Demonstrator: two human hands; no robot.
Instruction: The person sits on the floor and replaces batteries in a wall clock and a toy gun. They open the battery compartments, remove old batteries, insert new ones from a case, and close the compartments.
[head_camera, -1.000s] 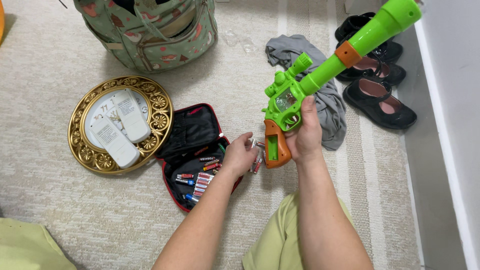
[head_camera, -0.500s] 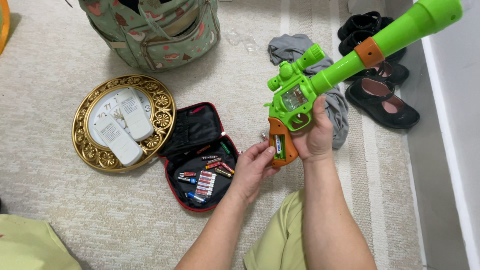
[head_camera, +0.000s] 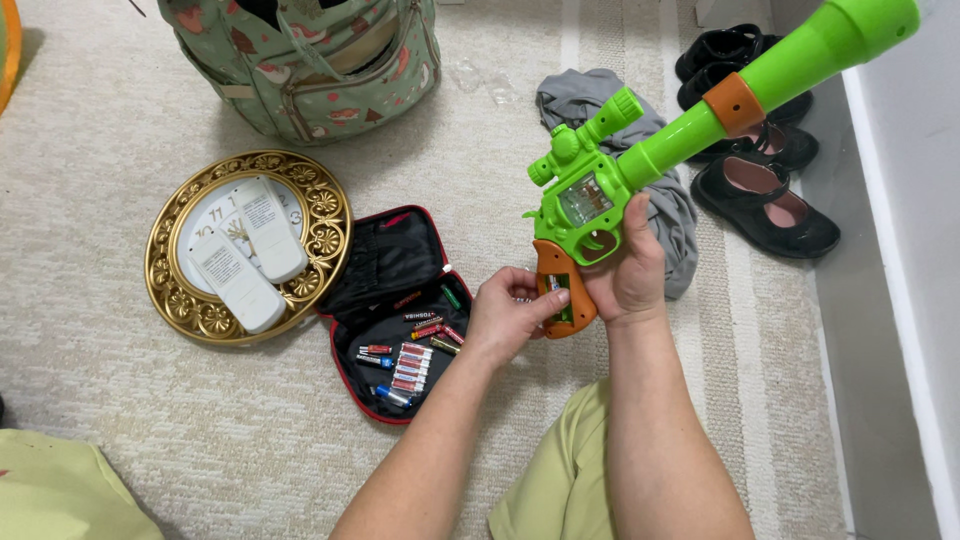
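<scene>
- Holding a green toy gun (head_camera: 620, 180) above a beige carpet (head_camera: 120, 400), the right hand (head_camera: 628, 270) is wrapped around the frame just behind the trigger guard, with the long barrel pointing up toward 1 o'clock.
- Left hand (head_camera: 505, 315): fingers curled together, fingertips pressed against the open slot in the orange grip (head_camera: 558, 295); it appears to pinch a small battery there, though the battery itself is mostly hidden.
- Doing this step well, as a judgement: keep the right hand steady so the grip slot faces the left hand, line the cell up with the slot's long axis, mind its polarity, and push with the thumb until it sits flush.
- Black zip case with red trim (head_camera: 395, 310) lies open at 9 o'clock of the left hand, just beside it; loose batteries (head_camera: 408, 360) lie in rows in its lower half.
- Round clock with an ornate gold frame (head_camera: 248, 247) rests farther out at 9 o'clock; two white remote controls (head_camera: 240, 265) lie across its face.
- Green patterned bag (head_camera: 300, 60) stands at 11 o'clock, well apart from the hands.
- Grey cloth (head_camera: 600, 100) lies crumpled behind the toy at 12 o'clock; black shoes (head_camera: 765, 205) sit at 2 o'clock near the wall.
- Obstructions: the left hand's own fingers cover the slot from this view; nothing else stands between the hands and the case.
</scene>
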